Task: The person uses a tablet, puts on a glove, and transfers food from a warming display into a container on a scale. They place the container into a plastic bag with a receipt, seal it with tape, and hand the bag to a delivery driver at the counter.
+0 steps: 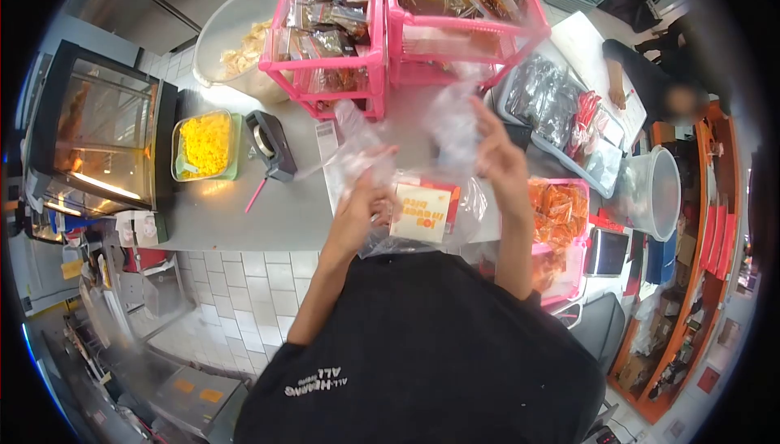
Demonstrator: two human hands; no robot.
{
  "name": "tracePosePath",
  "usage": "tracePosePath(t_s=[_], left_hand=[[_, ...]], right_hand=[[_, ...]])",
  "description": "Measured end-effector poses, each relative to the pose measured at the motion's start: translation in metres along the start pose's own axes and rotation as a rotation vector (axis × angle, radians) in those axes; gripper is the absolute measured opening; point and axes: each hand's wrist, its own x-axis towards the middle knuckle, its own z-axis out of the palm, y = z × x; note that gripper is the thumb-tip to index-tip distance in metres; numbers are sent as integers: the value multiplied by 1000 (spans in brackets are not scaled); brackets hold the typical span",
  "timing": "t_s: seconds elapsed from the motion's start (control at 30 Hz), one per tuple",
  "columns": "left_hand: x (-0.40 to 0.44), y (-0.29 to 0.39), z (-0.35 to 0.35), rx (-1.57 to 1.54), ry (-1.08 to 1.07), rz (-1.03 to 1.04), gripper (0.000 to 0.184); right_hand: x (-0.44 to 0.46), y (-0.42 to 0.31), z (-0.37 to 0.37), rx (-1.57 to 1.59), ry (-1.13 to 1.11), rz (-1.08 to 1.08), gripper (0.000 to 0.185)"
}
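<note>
Your grey counter point(268, 218) runs under everything; reference point, the printed box point(419, 212). Beyond the box: two pink racks point(325, 64) of filled packets point(329, 17). Well left of it: a tub point(235, 164) of yellow food point(205, 143). About it: a clear plastic bag point(452, 125). The box lies near your body, between your hands. Left of it, your left hand point(363, 208) pinches bunched bag plastic. Beyond its right side, your right hand point(501, 155) has fingers partly spread; whether it grips the bag, cannot tell.

Single head-worn fisheye view, from above the black shirt point(422, 338), facing forward and down, counter point(296, 220) near
</note>
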Motion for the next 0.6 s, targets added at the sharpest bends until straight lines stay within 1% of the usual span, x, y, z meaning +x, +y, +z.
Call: tracePosePath(t_s=[0.03, 0.07, 0.1, 0.13, 0.17, 0.2, 0.27, 0.3, 0.33, 0.4, 0.43, 0.47, 0.53, 0.57, 0.6], left_hand=[[4, -1, 9, 33, -113, -92, 56], [7, -8, 15, 31, -116, -99, 56], [11, -17, 21, 160, -89, -130, 58], [13, -17, 26, 290, -64, -158, 61], [11, -12, 27, 402, -212, -61, 54], [7, -4, 29, 403, -216, -62, 54], [-1, 12, 31, 536, -387, -159, 53], [-10, 32, 32, 476, -365, -229, 54], [-13, 25, 24, 473, -361, -238, 54], [-12, 6, 4, 766, 59, 497, 53], [-8, 11, -4, 1031, 301, 732, 49], [-5, -3, -21, 1031, 305, 730, 49], [0, -51, -61, 1181, 200, 397, 32], [1, -55, -68, 1178, 205, 397, 32], [3, -56, -75, 969, 189, 268, 26]], right_hand=[[-7, -17, 16, -163, -137, -29, 17], [-14, -29, 29, -329, -273, -64, 18], [-26, -32, 46, -333, -268, -59, 18], [-37, -35, 63, -404, -140, 32, 18], [-47, -37, 72, -472, -12, 123, 18], [-54, -37, 73, -474, -8, 124, 18], [-68, -29, 75, -331, 185, 313, 17], [-77, -21, 72, -201, 195, 318, 18], [-82, -18, 68, -198, 194, 327, 18], [-86, -13, 59, 4, 276, 251, 15], [-82, -14, 51, -74, 298, 124, 16], [-79, -18, 51, -73, 295, 125, 16], [-67, -40, 58, -285, 164, 233, 16], [-63, -42, 66, -458, -35, 230, 21], [-58, -37, 78, -496, -272, 242, 26]])
